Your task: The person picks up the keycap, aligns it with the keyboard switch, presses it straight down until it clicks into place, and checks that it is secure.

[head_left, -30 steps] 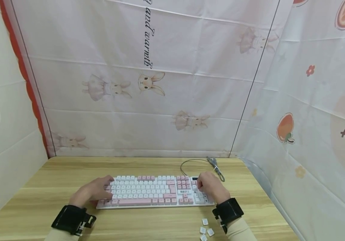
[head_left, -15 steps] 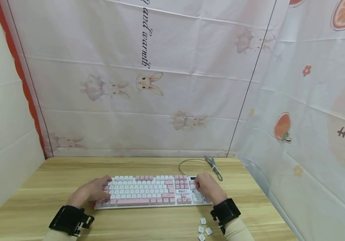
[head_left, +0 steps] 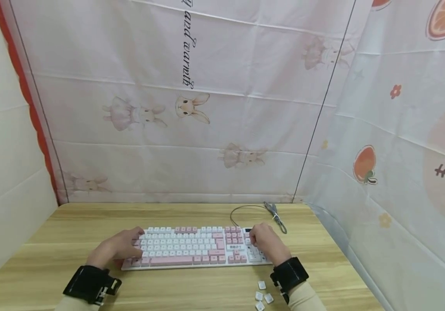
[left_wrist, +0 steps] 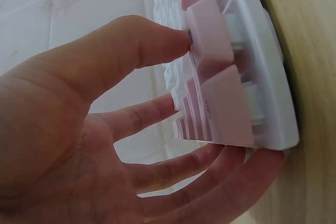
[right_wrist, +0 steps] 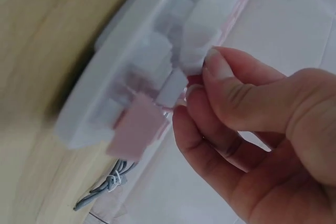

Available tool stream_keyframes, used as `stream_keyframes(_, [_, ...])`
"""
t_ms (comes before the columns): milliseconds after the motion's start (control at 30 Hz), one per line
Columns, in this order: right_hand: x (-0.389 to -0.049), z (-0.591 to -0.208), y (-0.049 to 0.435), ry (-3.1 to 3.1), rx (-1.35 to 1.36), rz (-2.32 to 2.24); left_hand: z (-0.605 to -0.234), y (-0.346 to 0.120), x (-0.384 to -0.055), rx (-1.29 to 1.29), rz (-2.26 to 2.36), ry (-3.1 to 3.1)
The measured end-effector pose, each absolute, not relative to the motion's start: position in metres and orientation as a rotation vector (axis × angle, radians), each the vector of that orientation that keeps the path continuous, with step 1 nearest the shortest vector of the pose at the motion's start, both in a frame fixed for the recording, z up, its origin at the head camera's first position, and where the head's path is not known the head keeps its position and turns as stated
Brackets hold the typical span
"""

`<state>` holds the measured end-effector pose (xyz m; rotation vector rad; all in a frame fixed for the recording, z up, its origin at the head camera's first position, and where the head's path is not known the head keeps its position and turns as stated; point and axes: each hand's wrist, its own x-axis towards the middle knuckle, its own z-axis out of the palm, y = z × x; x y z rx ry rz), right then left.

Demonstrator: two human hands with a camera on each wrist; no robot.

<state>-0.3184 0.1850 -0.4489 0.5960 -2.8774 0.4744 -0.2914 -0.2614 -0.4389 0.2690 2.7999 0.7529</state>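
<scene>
A white and pink keyboard [head_left: 175, 248] lies across the table. At its left end my left hand [head_left: 116, 249] grips it; in the left wrist view the thumb rests against a pink keycap [left_wrist: 210, 38] while other fingers reach the case edge. Over the number pad at the right end is my right hand [head_left: 269, 242]. Its thumb and fingertips pinch together at a white keycap [right_wrist: 172, 88], partly hidden by the fingers. Bare key sockets show around the number pad in the right wrist view, with a pink keycap [right_wrist: 137, 128] beside them.
Several loose white keycaps [head_left: 262, 285] lie on the wooden table [head_left: 191, 289] near my right wrist. A grey cable [head_left: 276, 216], bundled with a tie, lies behind the keyboard. Printed cloth [head_left: 222, 108] hangs at the back and both sides.
The view has shifted slightly over the second. My right hand moves only a little at the number pad; the left hand stays at the keyboard's left end.
</scene>
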Motion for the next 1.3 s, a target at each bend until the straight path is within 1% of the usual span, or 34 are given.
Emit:
stream_keyframes(167, [-0.318, -0.453, 0.187, -2.863, 0.589, 0.484, -0.438, -0.260, -0.292, 0.295, 0.748, 2.803])
stream_keyframes(400, [-0.317, -0.455, 0.192, -2.852, 0.613, 0.517, -0.438, -0.257, -0.293, 0.254, 0.755, 2.802])
stream_keyframes(933, [-0.319, -0.462, 0.188, -2.885, 0.623, 0.396, -0.444, -0.260, -0.292, 0.212, 0.812, 2.756])
stream_keyframes(1133, [-0.318, -0.447, 0.197, -2.871, 0.673, 0.381, -0.445, -0.259, -0.291, 0.305, 0.778, 2.798])
stream_keyframes(1300, [-0.313, -0.429, 0.193, -2.856, 0.727, 0.371, -0.439, -0.262, -0.290, 0.266, 0.768, 2.805])
